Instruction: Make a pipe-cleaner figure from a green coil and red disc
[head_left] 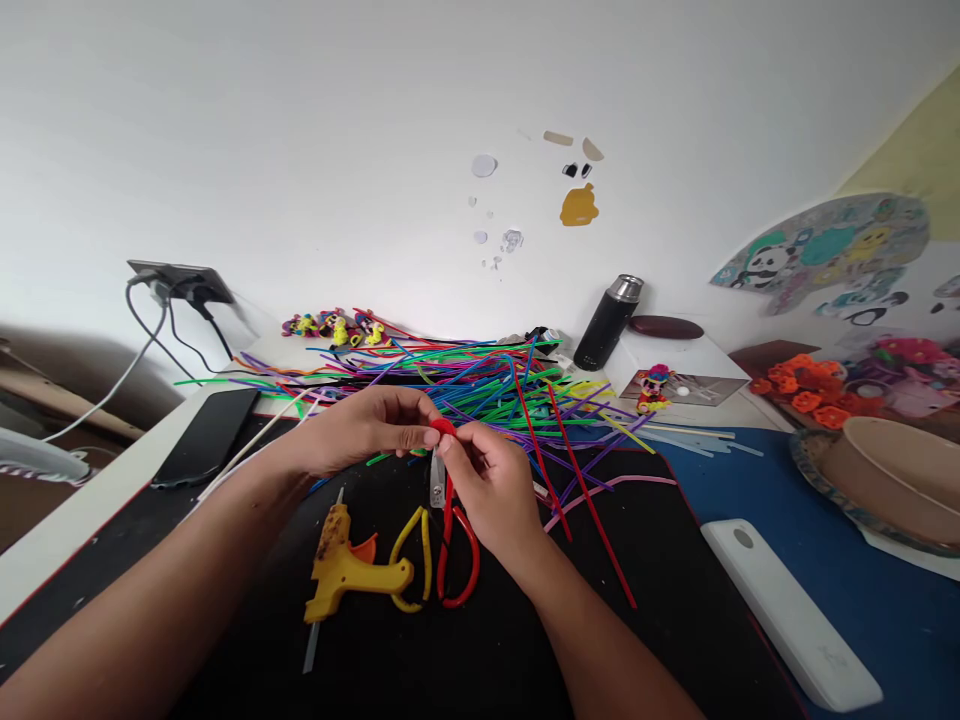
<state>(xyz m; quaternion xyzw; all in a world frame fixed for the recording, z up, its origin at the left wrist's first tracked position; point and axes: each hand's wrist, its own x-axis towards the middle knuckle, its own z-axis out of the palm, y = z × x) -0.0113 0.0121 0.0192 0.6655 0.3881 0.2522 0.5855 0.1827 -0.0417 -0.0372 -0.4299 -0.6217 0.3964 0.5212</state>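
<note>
Near the middle of the head view, my left hand (382,425) pinches a small red pipe cleaner piece (442,427), apparently coiled. The thumb and fingers of my right hand (491,475) close on the same piece from the other side. A red strand seems to hang below it, across the scissors (478,560), which have one yellow and one red handle. Their blades point away from me, partly hidden under my hands. A yellow glue gun (349,570) with a glue stick in its end lies left of the scissors on the black mat (600,660).
Behind my hands spreads a heap of colourful pipe cleaners (480,390). A phone (206,437) lies at left, small figures (334,326) at back left. A black flask (607,325) leans at back right; a white oblong device (791,615) and a round basket (825,500) are at right.
</note>
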